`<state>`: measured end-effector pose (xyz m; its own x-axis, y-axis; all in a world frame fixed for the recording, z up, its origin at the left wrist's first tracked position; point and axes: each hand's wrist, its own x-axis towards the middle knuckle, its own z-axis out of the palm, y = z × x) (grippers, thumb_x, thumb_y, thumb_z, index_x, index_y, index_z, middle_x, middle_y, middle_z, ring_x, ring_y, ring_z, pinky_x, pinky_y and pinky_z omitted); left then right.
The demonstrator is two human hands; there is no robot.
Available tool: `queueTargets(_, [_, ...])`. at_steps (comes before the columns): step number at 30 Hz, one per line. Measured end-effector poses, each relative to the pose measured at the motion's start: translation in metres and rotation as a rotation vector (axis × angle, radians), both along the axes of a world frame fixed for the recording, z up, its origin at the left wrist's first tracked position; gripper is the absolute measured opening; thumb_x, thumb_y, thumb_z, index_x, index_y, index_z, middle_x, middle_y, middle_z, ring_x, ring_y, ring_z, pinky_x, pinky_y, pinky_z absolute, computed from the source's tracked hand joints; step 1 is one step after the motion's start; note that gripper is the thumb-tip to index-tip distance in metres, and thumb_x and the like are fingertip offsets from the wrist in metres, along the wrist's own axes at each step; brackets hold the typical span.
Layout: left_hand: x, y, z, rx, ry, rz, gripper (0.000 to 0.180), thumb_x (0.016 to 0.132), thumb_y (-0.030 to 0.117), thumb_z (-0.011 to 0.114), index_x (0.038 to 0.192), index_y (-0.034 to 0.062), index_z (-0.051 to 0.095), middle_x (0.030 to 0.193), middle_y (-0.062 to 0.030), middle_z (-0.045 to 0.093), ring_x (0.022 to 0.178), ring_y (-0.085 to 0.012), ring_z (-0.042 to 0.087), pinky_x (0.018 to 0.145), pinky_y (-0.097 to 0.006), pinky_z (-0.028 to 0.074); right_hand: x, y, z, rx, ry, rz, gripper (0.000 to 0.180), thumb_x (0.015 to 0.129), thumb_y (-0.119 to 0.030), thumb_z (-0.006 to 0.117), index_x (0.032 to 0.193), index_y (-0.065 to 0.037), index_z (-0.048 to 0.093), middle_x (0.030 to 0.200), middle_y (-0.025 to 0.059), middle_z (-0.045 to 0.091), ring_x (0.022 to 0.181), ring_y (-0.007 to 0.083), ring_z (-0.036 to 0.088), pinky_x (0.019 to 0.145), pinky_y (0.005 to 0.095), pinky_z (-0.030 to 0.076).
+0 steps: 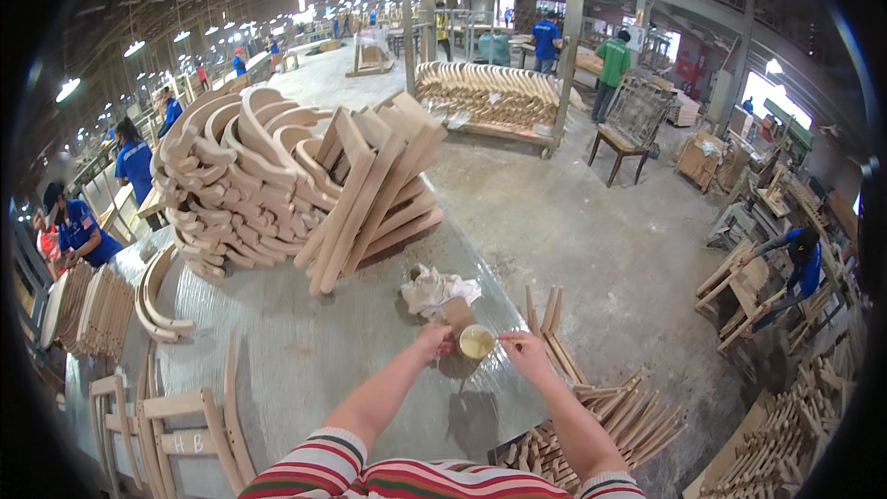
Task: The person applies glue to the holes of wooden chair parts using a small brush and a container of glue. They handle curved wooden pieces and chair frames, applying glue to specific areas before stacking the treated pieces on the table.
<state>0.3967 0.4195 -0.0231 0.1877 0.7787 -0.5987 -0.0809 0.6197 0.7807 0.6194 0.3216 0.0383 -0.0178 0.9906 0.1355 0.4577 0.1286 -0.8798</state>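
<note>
A round cup [477,343] of pale yellowish stuff stands near the right edge of the grey table. My right hand [527,357] pinches a thin stick [504,341] whose far end reaches the cup's rim. Just left of the cup is my left hand [433,341], its fingers curled; what they hold, if anything, I cannot make out. A flat brown piece [456,311] lies between that hand and the cup, partly behind them. Beyond it a crumpled whitish cloth [438,292] rests on the table.
A high stack of curved wooden parts [249,176] and straight wooden frames [377,194] fills the table's far side. Chair-back frames [189,434] stand at the near left. Bundled wooden sticks [628,416] lie beside the table's right edge. Several people work around the hall.
</note>
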Motion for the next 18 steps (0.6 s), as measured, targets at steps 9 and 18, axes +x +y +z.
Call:
queueTargets(9, [0.033,0.004,-0.005,0.216,0.194,-0.002,0.032,0.082,0.034,0.065,0.087,0.0032,0.057,0.080,-0.0089,0.059,0.067,-0.0149,0.057,0.049,-0.031,0.044,0.015,0.009,0.020,0.258,-0.222,0.184,0.014,0.084,-0.014,0.063,0.092,-0.004,0.067,0.086,0.0120,0.067,0.076,0.0226,0.064,0.068,0.0315,0.050])
queueTargets(18, [-0.007,-0.043,0.035,0.311,0.054,-0.244,0.032,0.088,0.031,0.058,0.105,0.0043,0.055,0.087,-0.0034,0.062,0.073,-0.0126,0.059,0.057,-0.031,0.050,0.000,0.009,0.097,0.186,-0.112,0.653,0.012,0.084,-0.007,0.062,0.094,0.000,0.065,0.093,0.0125,0.066,0.081,0.0242,0.064,0.071,0.0326,0.051])
